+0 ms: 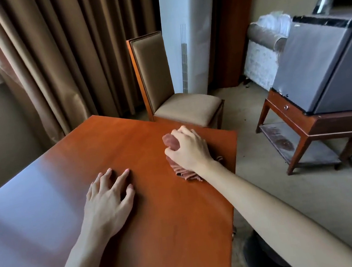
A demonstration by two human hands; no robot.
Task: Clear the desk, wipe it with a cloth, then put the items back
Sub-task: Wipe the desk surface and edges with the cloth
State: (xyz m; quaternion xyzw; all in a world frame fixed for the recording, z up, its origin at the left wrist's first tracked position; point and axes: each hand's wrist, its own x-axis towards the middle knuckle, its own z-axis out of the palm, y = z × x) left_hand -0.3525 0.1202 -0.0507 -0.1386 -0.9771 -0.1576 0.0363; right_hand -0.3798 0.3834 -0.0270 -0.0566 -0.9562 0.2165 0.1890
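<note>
Two hands on the worktop (161, 202), a reddish-brown wooden surface with a glossy sheen toward its left side. Right hand (187, 148) reaches to the far right corner, fingers curled round a bunched pinkish-brown cloth (183, 171); the cloth lies on the wood under the palm, a rounded fold showing past the fingertips and ribbed edges trailing out by the wrist. Left hand (109, 193) rests nearer the middle, palm down, fingers spread and relaxed, tips touching the wood, holding nothing. The two are apart, bare wood between them.

Beyond the far edge: an upholstered chair (165, 90) with a tall back and a wooden frame, seat just beside the corner where the cloth is. Brown curtains (60, 59) hang behind. To the right, well apart, a grey mini fridge (323, 69) sits on a low wooden stand (308, 125) over carpet.
</note>
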